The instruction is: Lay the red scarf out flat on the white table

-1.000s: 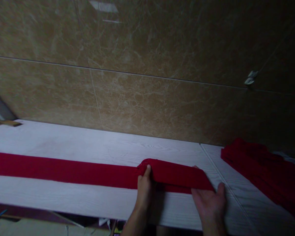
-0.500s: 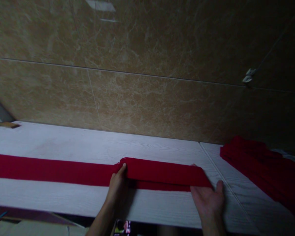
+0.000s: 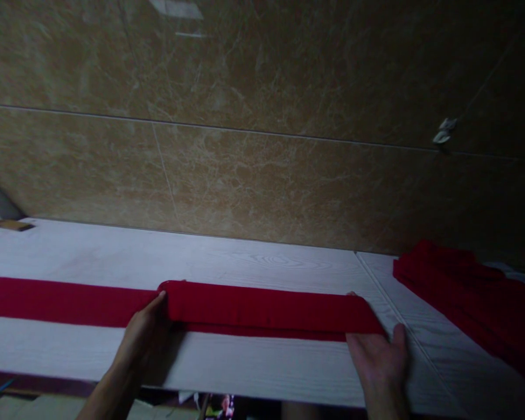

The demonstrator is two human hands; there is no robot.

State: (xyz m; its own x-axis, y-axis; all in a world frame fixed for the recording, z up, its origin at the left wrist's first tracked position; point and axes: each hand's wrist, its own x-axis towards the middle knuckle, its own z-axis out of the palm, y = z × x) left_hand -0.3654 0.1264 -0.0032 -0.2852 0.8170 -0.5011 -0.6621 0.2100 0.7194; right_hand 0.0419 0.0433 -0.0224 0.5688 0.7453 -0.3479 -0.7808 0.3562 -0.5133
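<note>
So far the white wood-grain bench (image 3: 254, 367) carries one long red cloth strip (image 3: 70, 300), lying flat and parallel to the front edge, running off the left edge of view. Its right-hand stretch is already doubled over: a folded layer (image 3: 266, 306) sits on top of the strip, from the fold at the right, near the seam in the bench top, across to a free end near the middle of the bench. As I judge it, the fold-over is well under way but not finished, since a long single-layer stretch remains uncovered toward the left end. A heap of red cloth (image 3: 468, 297) lies apart at the right end, against the marble wall (image 3: 262, 175).

Smaller things next: the right hand (image 3: 380, 364) lies flat and open by the front edge, fingers spread, touching the fold. The left hand (image 3: 144, 335) has its grip closed on the free end of the upper layer (thumb on top, fingers hidden below).

Against the earlier frames, the left hand and the end it holds are much farther left along the bench, so the doubled part is longer; the right hand has barely shifted.
</note>
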